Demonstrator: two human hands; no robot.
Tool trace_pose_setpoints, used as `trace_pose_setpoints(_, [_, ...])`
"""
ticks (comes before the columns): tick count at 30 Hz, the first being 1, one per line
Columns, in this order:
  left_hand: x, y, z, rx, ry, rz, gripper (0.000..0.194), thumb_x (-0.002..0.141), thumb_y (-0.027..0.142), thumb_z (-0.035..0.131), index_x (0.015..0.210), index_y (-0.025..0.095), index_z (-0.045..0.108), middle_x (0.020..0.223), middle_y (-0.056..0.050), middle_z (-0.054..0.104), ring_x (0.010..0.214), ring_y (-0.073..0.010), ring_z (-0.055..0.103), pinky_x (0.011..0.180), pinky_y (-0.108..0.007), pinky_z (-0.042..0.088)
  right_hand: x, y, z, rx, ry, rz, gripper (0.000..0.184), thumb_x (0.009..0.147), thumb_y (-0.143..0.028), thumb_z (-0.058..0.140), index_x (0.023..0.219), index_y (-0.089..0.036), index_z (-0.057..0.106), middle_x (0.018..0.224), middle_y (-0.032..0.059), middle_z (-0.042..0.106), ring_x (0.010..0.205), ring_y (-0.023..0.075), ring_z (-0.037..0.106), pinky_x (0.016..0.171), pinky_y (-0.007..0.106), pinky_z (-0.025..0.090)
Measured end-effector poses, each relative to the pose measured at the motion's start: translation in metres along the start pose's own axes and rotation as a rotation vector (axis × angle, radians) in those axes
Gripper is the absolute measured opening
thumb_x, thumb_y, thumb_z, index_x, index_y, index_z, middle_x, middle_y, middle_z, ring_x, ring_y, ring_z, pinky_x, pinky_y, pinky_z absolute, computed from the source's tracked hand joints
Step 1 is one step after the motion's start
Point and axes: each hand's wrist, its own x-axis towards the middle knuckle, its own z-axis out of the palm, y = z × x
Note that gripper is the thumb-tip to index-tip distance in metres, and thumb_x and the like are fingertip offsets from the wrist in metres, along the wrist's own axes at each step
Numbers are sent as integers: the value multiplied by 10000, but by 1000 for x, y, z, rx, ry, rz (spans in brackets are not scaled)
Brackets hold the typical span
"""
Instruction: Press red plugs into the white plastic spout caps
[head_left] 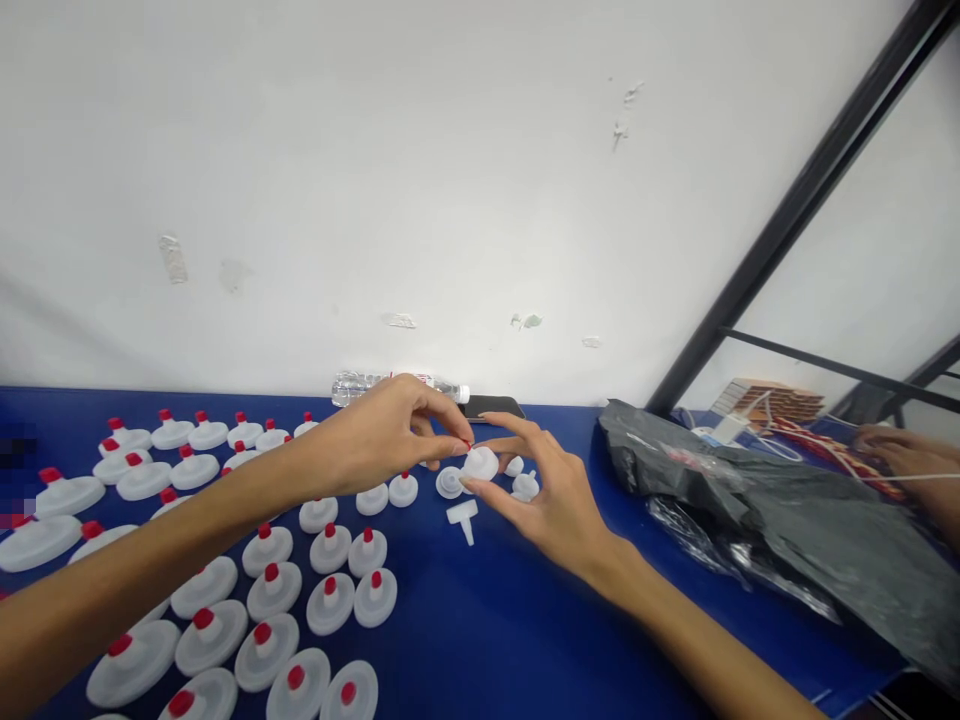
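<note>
A white plastic nozzle cap (481, 463) is held at the centre between both hands. The fingers and thumb of my right hand (551, 490) close around its wide round base. My left hand (424, 420) pinches a small red tip (469, 445) at the cap's narrow end, partly hidden by the fingers. Just under the hands lie a few loose white caps without red tips (449, 483) and a T-shaped white plastic piece (463, 518). Rows of white caps with red tips (330, 603) stand to the left, partly behind my left forearm.
A clear plastic bottle (352, 387) lies along the wall beside a dark phone (493, 406). On the right sits a grey plastic bag (750, 510) near a black metal frame (795, 190). Another person's hand (911, 465) works beyond it at red corded material (832, 450).
</note>
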Motion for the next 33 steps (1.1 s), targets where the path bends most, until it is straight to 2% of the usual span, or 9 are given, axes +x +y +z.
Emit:
trace_pose_setpoints(4, [0, 1, 7, -152, 4, 48, 192, 853, 375, 733, 972, 257, 826, 772, -1, 785, 722, -164, 727, 589, -234, 529, 1, -3, 0, 38, 26, 11, 636, 896, -313, 821, 1432, -347, 480, 1052, -37, 808, 876, 207, 719, 893, 366, 523])
trace_pose_setpoints(6, [0, 3, 9, -187, 27, 63, 206, 848, 382, 741, 984, 253, 827, 802, -4, 801, 726, -172, 742, 639, -259, 571, 1, -4, 0, 39, 30, 5, 622, 901, -307, 816, 1421, -350, 477, 1050, -34, 812, 867, 211, 719, 922, 391, 511])
trace_pose_setpoints(8, [-1, 4, 8, -175, 64, 58, 226, 835, 407, 751, 976, 248, 829, 814, -10, 808, 688, -178, 738, 614, -273, 576, 1, -6, -2, 40, 27, 1, 643, 904, -313, 809, 1436, -345, 450, 1071, -21, 812, 872, 220, 727, 961, 431, 492])
trace_pose_setpoints(11, [-1, 3, -2, -87, 155, 43, 232, 806, 404, 764, 952, 240, 838, 812, -20, 813, 690, -193, 734, 591, -281, 565, 1, -9, -4, 86, 33, 18, 661, 934, -322, 754, 1486, -326, 391, 1160, 22, 785, 911, 230, 738, 992, 474, 486])
trace_pose_setpoints(16, [4, -14, -24, 192, 301, -42, 192, 802, 396, 753, 905, 261, 843, 917, -10, 831, 852, -210, 749, 713, -275, 575, 1, -10, -7, 115, 96, 53, 547, 985, -279, 659, 1468, -329, 408, 1151, 21, 748, 886, 208, 724, 983, 485, 514])
trace_pose_setpoints(19, [8, -29, -27, 350, 282, -119, 200, 844, 382, 709, 935, 250, 829, 946, -21, 829, 883, -218, 749, 739, -289, 566, 1, -10, -6, 103, 96, 41, 515, 988, -255, 642, 1452, -323, 428, 1123, 20, 741, 865, 201, 716, 951, 475, 539])
trace_pose_setpoints(24, [12, -47, -17, 472, 231, -135, 181, 849, 314, 663, 910, 238, 816, 1009, -61, 818, 962, -289, 731, 760, -369, 524, 1, -8, -4, 68, 87, -18, 486, 992, -238, 619, 1440, -295, 439, 1110, 44, 737, 842, 200, 718, 956, 491, 541])
trace_pose_setpoints(28, [13, -57, -9, 461, 128, -142, 151, 816, 245, 654, 850, 224, 800, 927, -56, 814, 860, -251, 740, 693, -332, 515, 0, -8, -3, 50, 89, -30, 464, 990, -235, 622, 1420, -291, 456, 1087, 39, 739, 826, 195, 723, 985, 506, 519])
trace_pose_setpoints(33, [17, -63, -3, 394, 22, -133, 135, 813, 251, 654, 820, 224, 787, 783, -21, 800, 711, -192, 736, 622, -283, 505, 1, -9, -4, 53, 76, -16, 445, 993, -225, 609, 1411, -287, 467, 1085, 35, 737, 825, 192, 718, 1011, 514, 516])
